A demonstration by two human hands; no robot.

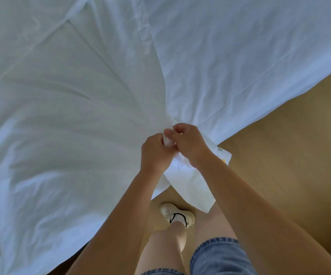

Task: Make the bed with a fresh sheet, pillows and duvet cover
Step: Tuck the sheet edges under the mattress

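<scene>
We face sheet (81, 96), 9 to 1 o'clock; left hand (154, 153), right hand (190, 145) together on its corner, centre; floor (289, 155) 3 o'clock; shoe (177, 215) 6.

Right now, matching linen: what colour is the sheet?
The sheet is plain white, in the head view.

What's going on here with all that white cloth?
A person stands at the edge of a bed, making it. The left hand and the right hand both grip one bunched corner of the white cloth, which is spread across the bed. Creases fan out from the grip, and a loose flap hangs below the hands over the tan floor. I cannot tell whether the cloth is the sheet or the duvet cover.
</scene>
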